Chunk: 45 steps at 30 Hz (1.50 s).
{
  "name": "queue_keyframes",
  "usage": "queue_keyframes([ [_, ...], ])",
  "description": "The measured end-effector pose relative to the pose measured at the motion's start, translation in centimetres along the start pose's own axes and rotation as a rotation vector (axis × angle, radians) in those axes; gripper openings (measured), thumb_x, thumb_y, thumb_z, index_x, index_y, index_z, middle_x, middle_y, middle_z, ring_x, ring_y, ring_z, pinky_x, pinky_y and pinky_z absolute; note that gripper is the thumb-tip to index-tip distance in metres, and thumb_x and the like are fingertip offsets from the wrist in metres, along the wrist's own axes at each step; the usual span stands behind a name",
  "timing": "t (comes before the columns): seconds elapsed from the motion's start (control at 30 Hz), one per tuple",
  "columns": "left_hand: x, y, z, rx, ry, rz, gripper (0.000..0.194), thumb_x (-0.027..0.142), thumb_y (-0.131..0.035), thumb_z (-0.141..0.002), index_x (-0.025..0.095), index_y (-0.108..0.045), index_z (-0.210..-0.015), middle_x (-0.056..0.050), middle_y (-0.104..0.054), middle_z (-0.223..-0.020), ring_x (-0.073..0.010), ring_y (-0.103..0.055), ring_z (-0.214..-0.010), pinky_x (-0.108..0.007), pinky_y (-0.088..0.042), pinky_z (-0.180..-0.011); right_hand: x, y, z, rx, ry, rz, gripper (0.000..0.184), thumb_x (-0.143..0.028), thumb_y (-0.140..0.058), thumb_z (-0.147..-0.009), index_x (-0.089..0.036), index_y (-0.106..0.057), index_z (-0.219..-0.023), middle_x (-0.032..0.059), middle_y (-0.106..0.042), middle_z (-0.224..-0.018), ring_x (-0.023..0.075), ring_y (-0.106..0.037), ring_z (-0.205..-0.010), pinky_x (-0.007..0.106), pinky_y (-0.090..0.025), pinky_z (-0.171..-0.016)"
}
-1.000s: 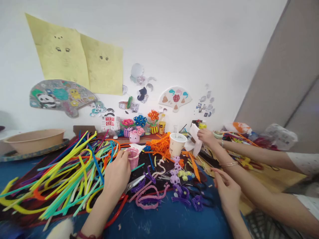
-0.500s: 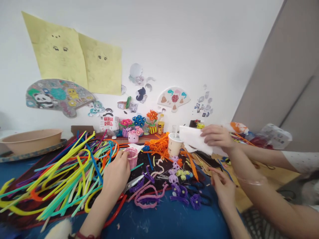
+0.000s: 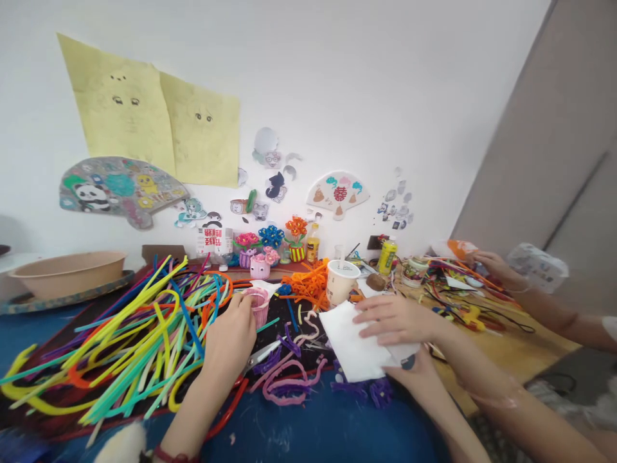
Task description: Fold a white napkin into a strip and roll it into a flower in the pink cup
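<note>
My left hand (image 3: 232, 331) is closed around the rim of a small pink ribbed cup (image 3: 261, 314), upright over the dark mat. My right hand (image 3: 418, 376) is at the lower edge of a white paper sheet (image 3: 354, 341); its fingers are mostly hidden behind the sheet and another person's hand (image 3: 398, 319), which lies over the sheet. Whether my fingers grip it is hidden. Scissors (image 3: 264, 355) lie just right of my left wrist, beside pink fuzzy stems (image 3: 289, 389) and purple fuzzy pieces (image 3: 380, 391). The sheet covers some purple pieces.
A pile of colourful fuzzy stems (image 3: 130, 347) spreads at left. A paper cup (image 3: 341, 283) stands behind the sheet, next to orange stems (image 3: 308, 286). Fuzzy flower pots (image 3: 261, 265) line the wall. A co-worker's hand (image 3: 496, 267) is at far right.
The other person's hand has brought the white sheet down and toward me, over the purple pieces. My right hand has moved slightly inward to the sheet's edge. My left hand keeps the cup.
</note>
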<state>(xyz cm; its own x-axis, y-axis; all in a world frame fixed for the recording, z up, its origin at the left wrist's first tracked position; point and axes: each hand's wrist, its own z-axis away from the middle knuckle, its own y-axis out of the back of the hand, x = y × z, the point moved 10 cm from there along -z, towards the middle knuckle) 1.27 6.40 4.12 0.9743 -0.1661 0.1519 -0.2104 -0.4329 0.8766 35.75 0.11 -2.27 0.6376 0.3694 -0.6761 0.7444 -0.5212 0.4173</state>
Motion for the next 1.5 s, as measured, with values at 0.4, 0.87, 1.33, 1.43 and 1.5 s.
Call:
queue_keyframes([
  [0.4,0.3,-0.5,0.0,-0.01,-0.042,0.095,0.032,0.018,-0.034,-0.095,0.02,-0.059,-0.115,-0.006,-0.06,-0.127,-0.0212,-0.067,-0.086,-0.031,-0.046,-0.066,-5.6,-2.6,2.3,-0.41,0.19,0.496,0.073,-0.057,-0.082,-0.062,-0.033,-0.062,-0.128,0.0081,-0.049,-0.146,0.0351,-0.043,-0.135,0.053,-0.034,-0.11],
  [0.87,6.5,0.6,2.0,-0.228,-0.329,0.758,0.035,0.036,-0.037,-0.097,0.022,-0.067,-0.109,-0.004,-0.073,-0.095,-0.0165,-0.067,-0.081,-0.025,-0.05,-0.07,-16.4,1.9,2.1,0.361,0.61,0.395,0.019,-0.015,-0.057,-0.091,-0.024,-0.071,-0.099,0.0076,-0.07,-0.102,0.0232,-0.064,-0.099,0.041,-0.051,-0.088],
  [1.33,6.5,-2.9,2.6,-0.566,0.147,1.919,0.058,0.037,-0.084,-0.067,0.013,-0.066,-0.117,-0.013,-0.074,-0.104,-0.0248,-0.069,-0.092,-0.029,-0.051,-0.076,-16.9,-3.3,4.3,0.107,0.716,0.516,0.053,0.001,-0.032,-0.089,-0.02,-0.058,-0.13,0.0066,-0.066,-0.121,0.017,-0.063,-0.11,0.03,-0.047,-0.096],
  [1.43,6.9,-3.0,3.1,-0.613,0.194,1.909,0.056,0.033,-0.083,-0.068,0.013,-0.066,-0.117,-0.013,-0.074,-0.104,-0.0244,-0.07,-0.091,-0.03,-0.052,-0.076,-15.2,-1.0,4.2,0.176,0.631,0.535,0.045,-0.004,-0.036,-0.09,-0.021,-0.062,-0.123,0.0048,-0.068,-0.116,0.0176,-0.065,-0.106,0.029,-0.047,-0.095],
  [1.5,7.7,-2.9,3.4,-0.655,0.2,1.906,0.055,0.032,-0.083,-0.069,0.012,-0.065,-0.118,-0.014,-0.074,-0.106,-0.0248,-0.07,-0.091,-0.031,-0.053,-0.078,-15.0,0.3,3.7,0.211,0.58,0.57,0.046,-0.005,-0.035,-0.09,-0.022,-0.063,-0.122,0.0048,-0.068,-0.117,0.0188,-0.065,-0.107,0.031,-0.047,-0.096],
])
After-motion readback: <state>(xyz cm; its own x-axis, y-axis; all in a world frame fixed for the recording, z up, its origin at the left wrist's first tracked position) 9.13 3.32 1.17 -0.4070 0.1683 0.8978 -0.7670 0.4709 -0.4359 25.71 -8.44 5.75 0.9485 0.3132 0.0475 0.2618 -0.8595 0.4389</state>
